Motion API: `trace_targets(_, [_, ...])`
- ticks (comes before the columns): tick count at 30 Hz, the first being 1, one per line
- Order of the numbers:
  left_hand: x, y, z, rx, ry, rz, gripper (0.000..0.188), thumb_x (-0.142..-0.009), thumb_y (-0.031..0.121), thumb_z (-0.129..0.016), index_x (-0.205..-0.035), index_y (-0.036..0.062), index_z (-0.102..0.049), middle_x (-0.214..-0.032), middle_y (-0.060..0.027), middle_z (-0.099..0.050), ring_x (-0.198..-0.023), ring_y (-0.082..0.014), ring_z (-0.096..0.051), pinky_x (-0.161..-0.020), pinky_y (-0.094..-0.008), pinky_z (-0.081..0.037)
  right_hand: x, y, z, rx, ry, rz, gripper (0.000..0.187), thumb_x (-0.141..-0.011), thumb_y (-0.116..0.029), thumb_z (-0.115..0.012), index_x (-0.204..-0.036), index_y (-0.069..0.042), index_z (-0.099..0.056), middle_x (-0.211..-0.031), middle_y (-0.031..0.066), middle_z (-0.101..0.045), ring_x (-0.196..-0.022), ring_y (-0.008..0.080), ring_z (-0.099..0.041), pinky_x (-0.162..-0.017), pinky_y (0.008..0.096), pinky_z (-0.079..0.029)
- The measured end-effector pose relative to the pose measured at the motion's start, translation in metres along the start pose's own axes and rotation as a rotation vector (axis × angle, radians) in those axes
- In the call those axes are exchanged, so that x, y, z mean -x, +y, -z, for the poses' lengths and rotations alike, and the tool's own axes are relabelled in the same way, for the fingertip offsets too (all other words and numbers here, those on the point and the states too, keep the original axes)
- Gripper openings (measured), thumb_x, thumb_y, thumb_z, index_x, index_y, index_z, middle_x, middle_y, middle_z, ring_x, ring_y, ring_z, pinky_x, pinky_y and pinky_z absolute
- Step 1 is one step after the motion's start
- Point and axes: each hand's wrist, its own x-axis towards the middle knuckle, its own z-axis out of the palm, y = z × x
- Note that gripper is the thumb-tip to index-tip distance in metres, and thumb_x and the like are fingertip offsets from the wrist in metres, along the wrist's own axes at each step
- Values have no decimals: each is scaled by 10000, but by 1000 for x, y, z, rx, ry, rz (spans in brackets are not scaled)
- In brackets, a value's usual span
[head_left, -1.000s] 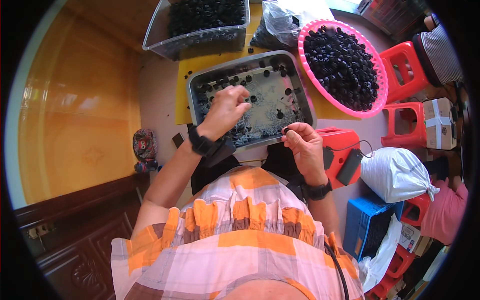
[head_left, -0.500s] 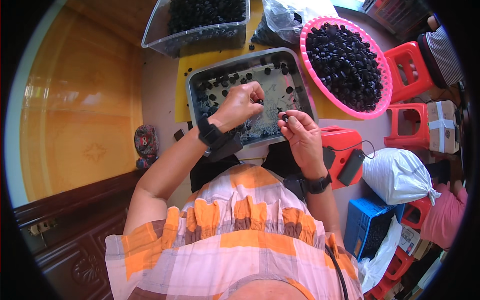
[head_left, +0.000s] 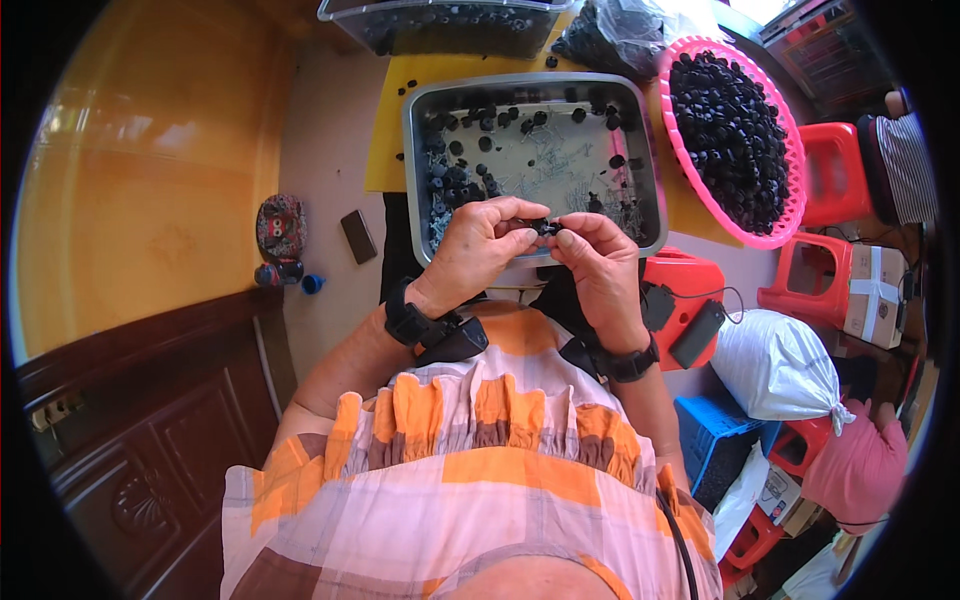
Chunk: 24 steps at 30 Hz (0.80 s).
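Observation:
My left hand [head_left: 478, 240] and my right hand [head_left: 602, 255] meet over the near edge of a metal tray [head_left: 408, 150]. Between their fingertips is a small black plastic part [head_left: 545, 228], pinched from both sides; its finer shape is too small to make out. Inside the tray lie loose round black parts [head_left: 457, 185], mostly along its left and far sides. Thin, clear or whitish little pieces [head_left: 565, 165] are scattered over the tray's bottom.
Right of the tray stands a pink basket [head_left: 668, 120] heaped with black parts. Beyond the tray are a clear plastic bin [head_left: 450, 20] and a plastic bag [head_left: 625, 35]. Red stools [head_left: 835, 170], a white sack [head_left: 780, 365] and a blue crate [head_left: 715, 435] stand at the right, near another person [head_left: 855, 465].
My left hand has come back from over the tray and joined my right hand at the black part. The view has shifted, so the tray now appears slightly further right.

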Motion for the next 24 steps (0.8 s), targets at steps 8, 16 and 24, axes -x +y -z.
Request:
trace_targets(8, [12, -11, 14, 296, -45, 27, 190, -834, -39, -594, -1016, 8, -568, -1037, -74, -623, -884, -109, -622, -792, -235, -528, 5, 6, -10, 232, 10, 14, 146, -823, -9, -642, -959, 31, -610, -841, 57, -647, -727, 96, -611, -673, 206, -500])
trace_targets(16, [14, -18, 23, 374, -97, -11, 193, -864, -38, -546, -1053, 1, -547, -1063, -88, -602, -923, -126, -615, -825, -262, -531, 10, 5, -22, 365, 33, 83, 131, -824, 19, -629, -953, 34, -611, -838, 39, -639, -715, 68, -590, -655, 189, -483])
trace_targets(24, [13, -27, 24, 486, -82, 81, 179, -901, -8, -507, -1078, -1, -534, -1055, -82, -590, -936, -138, -612, -834, -267, -530, 12, 6, -24, 507, 62, 161, 95, -827, 30, -618, -921, 17, -617, -806, -1, -599, -690, 45, -561, -619, 175, -453])
